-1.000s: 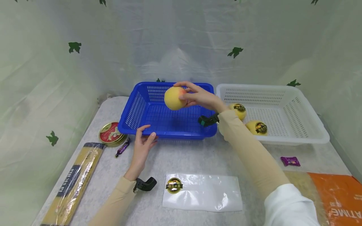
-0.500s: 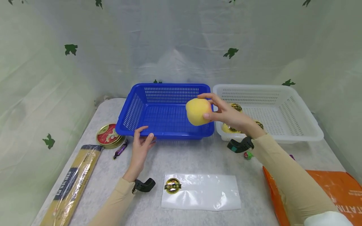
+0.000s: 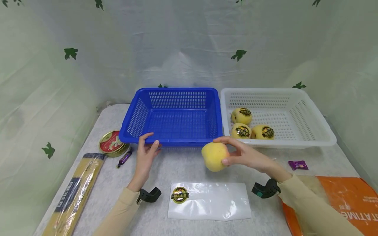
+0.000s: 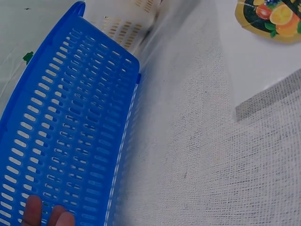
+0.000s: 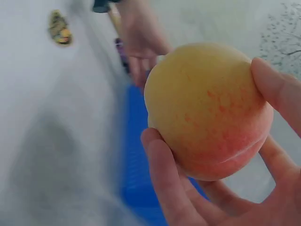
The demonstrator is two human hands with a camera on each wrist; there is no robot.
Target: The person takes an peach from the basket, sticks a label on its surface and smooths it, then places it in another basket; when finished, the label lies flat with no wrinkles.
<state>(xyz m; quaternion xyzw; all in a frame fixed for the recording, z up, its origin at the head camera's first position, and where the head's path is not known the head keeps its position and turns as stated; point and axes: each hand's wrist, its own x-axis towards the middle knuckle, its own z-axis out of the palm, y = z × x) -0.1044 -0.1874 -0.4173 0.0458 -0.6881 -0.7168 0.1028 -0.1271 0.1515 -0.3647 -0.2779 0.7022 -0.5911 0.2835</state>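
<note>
In the head view my right hand (image 3: 248, 157) grips a yellow peach (image 3: 215, 156) between thumb and fingers, in front of the blue basket (image 3: 169, 141) and over the table. The right wrist view shows the peach's red-blushed side and its cleft, with fingers curled round it. My left hand (image 3: 145, 160) holds the near rim of the blue basket at its left part; several fingertips (image 4: 33, 209) show against the slotted wall in the left wrist view. Three stickered peaches (image 3: 242, 131) lie in the left part of the white basket (image 3: 304, 143).
A white plastic bag (image 3: 212, 203) with a fruit sticker lies in front. On the left are a spaghetti pack (image 3: 75, 193), a red-topped tin (image 3: 112, 142) and a purple-wrapped candy (image 3: 124, 159). Another purple candy (image 3: 298, 165) and an orange bag (image 3: 345, 196) lie right.
My right hand has carried the peach from above the blue basket rightward and toward me, past its front rim. My left hand stays at the rim. The peaches in the white basket are uncovered now.
</note>
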